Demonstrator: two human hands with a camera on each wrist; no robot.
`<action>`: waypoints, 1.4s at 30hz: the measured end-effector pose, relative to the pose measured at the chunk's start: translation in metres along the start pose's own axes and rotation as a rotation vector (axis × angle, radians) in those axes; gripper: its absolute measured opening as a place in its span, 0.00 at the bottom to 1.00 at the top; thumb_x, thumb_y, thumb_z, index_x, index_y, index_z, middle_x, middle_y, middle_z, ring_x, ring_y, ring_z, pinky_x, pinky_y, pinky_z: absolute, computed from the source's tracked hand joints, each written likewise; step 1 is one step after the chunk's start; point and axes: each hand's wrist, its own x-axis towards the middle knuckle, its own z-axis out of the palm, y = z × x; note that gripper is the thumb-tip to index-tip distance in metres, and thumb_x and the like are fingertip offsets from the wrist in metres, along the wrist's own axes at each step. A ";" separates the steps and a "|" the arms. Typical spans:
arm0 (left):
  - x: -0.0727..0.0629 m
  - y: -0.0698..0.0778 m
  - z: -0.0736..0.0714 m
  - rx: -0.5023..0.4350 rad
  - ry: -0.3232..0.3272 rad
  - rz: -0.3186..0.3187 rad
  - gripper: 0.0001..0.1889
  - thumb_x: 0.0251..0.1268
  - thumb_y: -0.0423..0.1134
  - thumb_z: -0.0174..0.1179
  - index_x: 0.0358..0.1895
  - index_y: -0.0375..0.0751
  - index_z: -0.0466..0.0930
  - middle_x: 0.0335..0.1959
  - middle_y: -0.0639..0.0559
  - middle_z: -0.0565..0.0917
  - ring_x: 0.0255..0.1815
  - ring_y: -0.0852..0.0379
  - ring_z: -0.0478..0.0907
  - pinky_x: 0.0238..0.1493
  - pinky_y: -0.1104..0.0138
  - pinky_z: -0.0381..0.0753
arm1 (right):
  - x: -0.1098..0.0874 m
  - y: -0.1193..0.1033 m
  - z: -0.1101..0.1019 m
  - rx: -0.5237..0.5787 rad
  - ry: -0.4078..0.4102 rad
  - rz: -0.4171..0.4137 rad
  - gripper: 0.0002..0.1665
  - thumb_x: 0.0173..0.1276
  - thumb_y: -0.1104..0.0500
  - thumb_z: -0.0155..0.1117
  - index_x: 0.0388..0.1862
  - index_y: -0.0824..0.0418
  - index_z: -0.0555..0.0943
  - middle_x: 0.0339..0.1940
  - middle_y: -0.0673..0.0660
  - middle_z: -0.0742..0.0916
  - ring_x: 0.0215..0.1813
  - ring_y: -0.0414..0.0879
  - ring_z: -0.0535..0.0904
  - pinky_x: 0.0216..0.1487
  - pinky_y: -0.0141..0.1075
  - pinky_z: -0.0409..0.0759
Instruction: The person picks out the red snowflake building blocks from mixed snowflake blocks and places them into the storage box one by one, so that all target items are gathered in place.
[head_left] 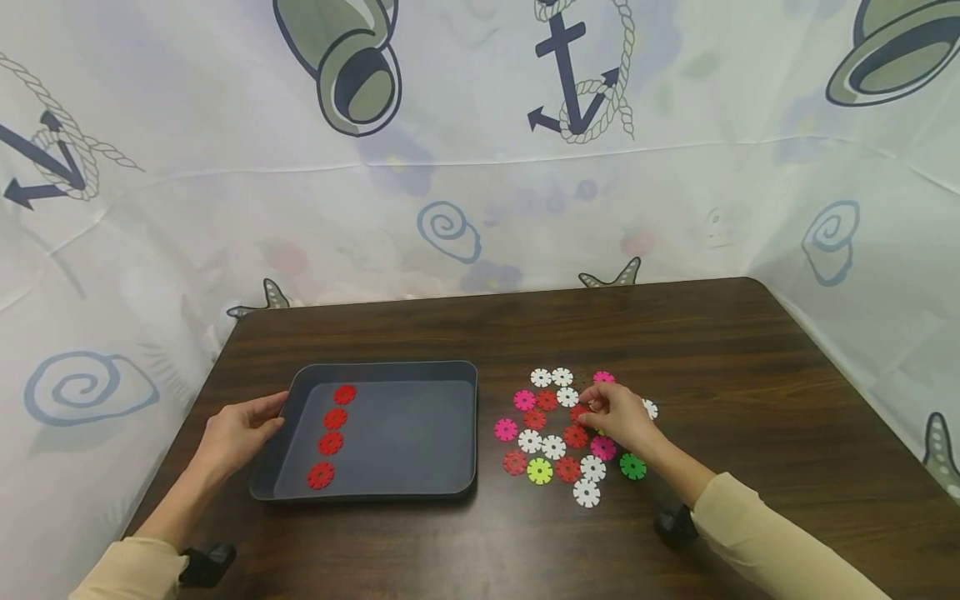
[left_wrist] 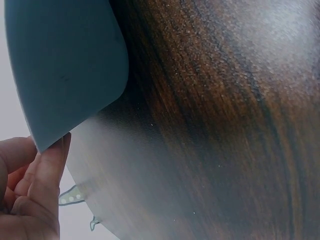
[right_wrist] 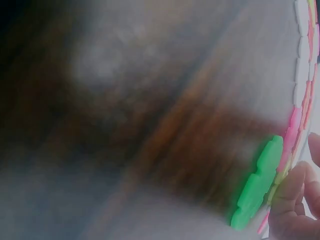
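My left hand (head_left: pixel 236 435) holds the left rim of a dark grey tray (head_left: pixel 442 492), thumb on the near side of the fingers. In the left wrist view, the tray's corner (left_wrist: pixel 65 80) sits between thumb and fingertips. Inside the tray, a column of red notched discs lies along the left side, including a red disc (head_left: pixel 321 476) at the bottom. Right of the tray, my right hand (head_left: pixel 621 414) reaches over scattered discs, thumb and forefinger parted at a red disc (head_left: pixel 577 414). A green disc (head_left: pixel 633 467) lies below that hand, large in the right wrist view.
Around the right hand lie several white, pink, red and yellow-green discs, such as a yellow-green disc (head_left: pixel 540 471) and a white disc (head_left: pixel 587 492). All rest on a dark wooden table (head_left: pixel 750 375). A patterned curtain (head_left: pixel 480 125) hangs behind it.
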 end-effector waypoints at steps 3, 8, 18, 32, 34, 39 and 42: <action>0.000 0.000 0.000 -0.006 -0.003 -0.002 0.22 0.61 0.32 0.58 0.59 0.28 0.72 0.52 0.29 0.78 0.49 0.35 0.79 0.39 0.52 0.80 | 0.001 0.001 0.000 -0.061 -0.006 -0.053 0.13 0.54 0.66 0.70 0.39 0.69 0.80 0.27 0.56 0.78 0.29 0.43 0.71 0.28 0.31 0.71; 0.000 0.000 -0.001 0.000 -0.009 -0.002 0.23 0.62 0.33 0.59 0.59 0.27 0.72 0.52 0.29 0.78 0.49 0.34 0.79 0.40 0.51 0.80 | 0.003 0.002 0.000 -0.119 -0.010 -0.104 0.14 0.52 0.67 0.72 0.37 0.68 0.80 0.28 0.57 0.79 0.31 0.43 0.71 0.32 0.33 0.71; 0.001 -0.001 -0.002 0.005 -0.009 0.002 0.23 0.61 0.33 0.60 0.59 0.26 0.72 0.52 0.28 0.78 0.47 0.36 0.80 0.33 0.59 0.81 | 0.003 0.000 -0.001 -0.132 -0.027 -0.088 0.13 0.53 0.67 0.72 0.36 0.66 0.79 0.27 0.56 0.78 0.31 0.44 0.70 0.31 0.34 0.70; 0.001 -0.002 -0.002 -0.010 -0.016 -0.008 0.23 0.62 0.33 0.59 0.59 0.27 0.71 0.53 0.28 0.77 0.48 0.35 0.79 0.36 0.56 0.81 | -0.001 -0.001 0.002 -0.159 0.007 -0.098 0.15 0.52 0.68 0.72 0.36 0.63 0.75 0.27 0.55 0.79 0.30 0.44 0.71 0.31 0.34 0.70; 0.001 -0.002 -0.001 -0.008 -0.015 -0.010 0.23 0.62 0.33 0.60 0.59 0.27 0.72 0.52 0.28 0.77 0.48 0.35 0.79 0.37 0.54 0.81 | -0.001 -0.002 0.002 -0.168 0.019 -0.115 0.15 0.51 0.69 0.72 0.35 0.62 0.76 0.27 0.55 0.79 0.30 0.44 0.72 0.32 0.35 0.70; 0.001 -0.003 -0.001 -0.002 -0.010 -0.003 0.23 0.62 0.33 0.60 0.59 0.26 0.72 0.52 0.28 0.77 0.48 0.35 0.80 0.38 0.53 0.80 | 0.000 -0.002 0.003 -0.192 0.035 -0.142 0.14 0.52 0.69 0.71 0.35 0.61 0.76 0.28 0.55 0.81 0.32 0.45 0.73 0.33 0.36 0.71; 0.002 -0.003 -0.001 -0.003 -0.010 -0.002 0.23 0.62 0.32 0.59 0.59 0.26 0.72 0.51 0.28 0.78 0.48 0.35 0.80 0.37 0.53 0.81 | 0.000 -0.003 0.002 -0.190 0.034 -0.136 0.13 0.53 0.70 0.70 0.36 0.61 0.77 0.28 0.54 0.80 0.31 0.44 0.73 0.34 0.36 0.72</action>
